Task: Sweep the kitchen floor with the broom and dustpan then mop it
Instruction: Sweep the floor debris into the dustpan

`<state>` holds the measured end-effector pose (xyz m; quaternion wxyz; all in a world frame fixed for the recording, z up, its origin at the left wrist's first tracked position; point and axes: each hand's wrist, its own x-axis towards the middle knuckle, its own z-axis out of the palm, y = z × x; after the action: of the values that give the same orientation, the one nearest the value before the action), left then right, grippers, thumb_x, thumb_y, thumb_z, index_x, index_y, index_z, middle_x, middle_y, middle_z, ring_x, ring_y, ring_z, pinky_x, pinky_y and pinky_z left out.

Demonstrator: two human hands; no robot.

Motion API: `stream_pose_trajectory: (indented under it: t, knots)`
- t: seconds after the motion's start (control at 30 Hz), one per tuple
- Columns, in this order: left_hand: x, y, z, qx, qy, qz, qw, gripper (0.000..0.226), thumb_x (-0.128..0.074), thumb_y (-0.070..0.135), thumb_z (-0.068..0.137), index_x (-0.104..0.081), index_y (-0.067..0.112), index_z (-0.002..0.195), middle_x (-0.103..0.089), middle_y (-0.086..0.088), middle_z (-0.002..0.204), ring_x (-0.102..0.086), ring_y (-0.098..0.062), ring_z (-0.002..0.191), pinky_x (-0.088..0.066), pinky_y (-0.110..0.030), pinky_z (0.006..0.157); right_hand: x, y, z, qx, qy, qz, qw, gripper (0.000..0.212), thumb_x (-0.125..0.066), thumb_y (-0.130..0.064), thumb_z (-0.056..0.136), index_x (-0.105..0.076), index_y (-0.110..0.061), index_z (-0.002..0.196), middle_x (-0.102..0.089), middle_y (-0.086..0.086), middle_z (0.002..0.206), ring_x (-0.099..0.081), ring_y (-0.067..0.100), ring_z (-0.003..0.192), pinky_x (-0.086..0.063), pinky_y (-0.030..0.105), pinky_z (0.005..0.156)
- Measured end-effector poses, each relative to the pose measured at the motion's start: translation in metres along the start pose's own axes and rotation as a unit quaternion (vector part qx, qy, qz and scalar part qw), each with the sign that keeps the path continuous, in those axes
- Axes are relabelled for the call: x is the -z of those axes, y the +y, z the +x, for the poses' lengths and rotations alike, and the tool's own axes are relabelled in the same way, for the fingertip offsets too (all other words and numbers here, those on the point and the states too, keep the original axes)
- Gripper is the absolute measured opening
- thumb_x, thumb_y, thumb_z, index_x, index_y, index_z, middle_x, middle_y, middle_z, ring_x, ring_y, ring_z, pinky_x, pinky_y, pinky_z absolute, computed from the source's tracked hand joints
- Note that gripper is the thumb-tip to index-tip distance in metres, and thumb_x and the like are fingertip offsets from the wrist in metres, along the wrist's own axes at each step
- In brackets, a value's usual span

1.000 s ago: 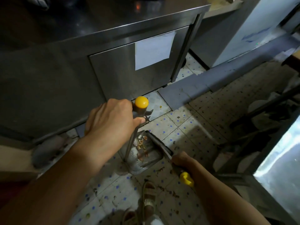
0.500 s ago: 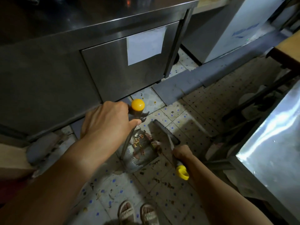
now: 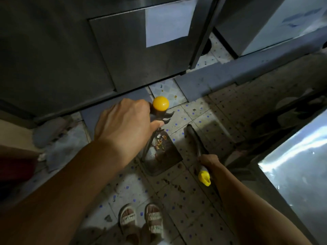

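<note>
Left hand (image 3: 123, 128) curled tight round dustpan handle (image 3: 155, 121) below yellow knob; right hand (image 3: 208, 160) gripping broom (image 3: 195, 138) low.

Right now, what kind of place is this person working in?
Probably a commercial kitchen. A steel cabinet with a paper sheet on its door stands on a tiled floor strewn with scraps. The left hand holds a dustpan handle, and the right hand holds a broom.

Upright yellow-knobbed dustpan (image 3: 161, 152) holding scraps, dark yellow-tipped broom (image 3: 196, 144) just beside
</note>
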<state>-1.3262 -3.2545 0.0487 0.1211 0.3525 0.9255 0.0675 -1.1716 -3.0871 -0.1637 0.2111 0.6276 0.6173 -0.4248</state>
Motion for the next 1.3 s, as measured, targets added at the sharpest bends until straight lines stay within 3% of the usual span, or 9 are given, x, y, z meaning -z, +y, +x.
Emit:
stream_pose_trajectory:
  t: [0.1,0.23,0.5,0.73,0.87,1.03,1.07,1.17,1.3]
  knots:
    - [-0.001,-0.007,-0.013,0.011,-0.001,-0.007,1.0,0.051,-0.056,0.055,0.085,-0.026,0.023,0.06,-0.036,0.003,0.059,-0.034,-0.014,0.053,-0.028,-0.028,0.054,-0.022,0.007,-0.009,-0.01,-0.011,-0.006,1.0,0.037,-0.05,-0.01,0.095,-0.053,0.006,0.129,-0.055,0.021,0.132,-0.053,0.032,0.122,-0.041,0.025,0.077]
    - [0.001,-0.02,-0.03,0.03,-0.005,-0.004,1.0,0.051,-0.056,0.055,0.085,-0.028,0.022,0.059,-0.037,0.003,0.058,-0.035,-0.016,0.053,-0.031,-0.029,0.057,-0.043,0.011,-0.026,0.006,-0.022,-0.006,1.0,0.039,-0.05,-0.014,0.096,-0.051,0.008,0.128,-0.051,0.023,0.133,-0.051,0.034,0.123,-0.044,0.031,0.1]
    - [0.001,-0.064,-0.075,0.042,-0.001,0.0,0.999,0.049,-0.057,0.056,0.084,-0.029,0.023,0.06,-0.039,0.003,0.058,-0.037,-0.015,0.054,-0.032,-0.028,0.055,-0.093,-0.003,-0.076,0.029,-0.087,0.038,0.995,0.039,-0.051,-0.011,0.095,-0.051,0.004,0.131,-0.054,0.019,0.134,-0.058,0.027,0.11,-0.041,0.022,0.074]
    - [0.005,-0.109,-0.125,0.064,0.011,0.018,0.998,0.051,-0.056,0.057,0.085,-0.026,0.024,0.06,-0.037,0.005,0.059,-0.036,-0.012,0.054,-0.025,-0.028,0.05,-0.146,-0.003,-0.126,0.023,-0.111,0.04,0.993,0.025,-0.045,-0.007,0.098,-0.054,0.004,0.119,-0.054,0.018,0.111,-0.056,0.03,0.113,-0.048,0.029,0.08]
    - [0.008,-0.129,-0.149,0.067,0.021,0.019,0.997,0.051,-0.056,0.057,0.084,-0.025,0.024,0.06,-0.036,0.005,0.061,-0.033,-0.01,0.054,-0.025,-0.027,0.049,-0.173,0.004,-0.15,0.01,-0.109,0.082,0.991,0.035,-0.048,0.003,0.093,-0.045,0.015,0.125,-0.048,0.016,0.102,-0.053,0.024,0.069,-0.04,0.02,0.034]
    - [0.01,-0.147,-0.175,0.076,0.024,0.001,0.997,0.05,-0.058,0.056,0.083,-0.027,0.024,0.061,-0.038,0.004,0.063,-0.044,-0.017,0.062,-0.03,-0.028,0.053,-0.19,0.013,-0.174,0.022,-0.09,0.027,0.995,0.036,-0.05,-0.001,0.094,-0.048,0.014,0.126,-0.052,0.017,0.107,-0.05,0.024,0.088,-0.036,0.012,0.03]
    - [0.011,-0.148,-0.18,0.073,0.023,0.002,0.997,0.05,-0.058,0.056,0.083,-0.027,0.024,0.061,-0.039,0.004,0.063,-0.045,-0.017,0.061,-0.032,-0.027,0.054,-0.189,0.014,-0.178,0.025,-0.084,0.03,0.996,0.036,-0.049,-0.003,0.095,-0.049,0.013,0.128,-0.053,0.019,0.112,-0.051,0.026,0.091,-0.04,0.009,0.035]
    - [0.013,-0.146,-0.193,0.067,0.018,0.006,0.998,0.05,-0.058,0.055,0.084,-0.028,0.023,0.061,-0.04,0.003,0.061,-0.046,-0.019,0.063,-0.033,-0.027,0.056,-0.181,0.021,-0.193,0.039,-0.058,0.013,0.997,0.039,-0.048,-0.014,0.096,-0.051,0.005,0.13,-0.054,0.019,0.131,-0.054,0.029,0.118,-0.047,0.02,0.086]
    - [0.014,-0.135,-0.204,0.053,0.01,0.005,0.999,0.041,-0.057,0.056,0.085,-0.039,0.023,0.067,-0.043,0.002,0.063,-0.053,-0.022,0.07,-0.038,-0.028,0.058,-0.173,0.044,-0.206,0.032,-0.043,-0.025,0.998,0.037,-0.053,-0.014,0.093,-0.055,0.006,0.125,-0.056,0.018,0.13,-0.055,0.028,0.118,-0.039,0.022,0.072]
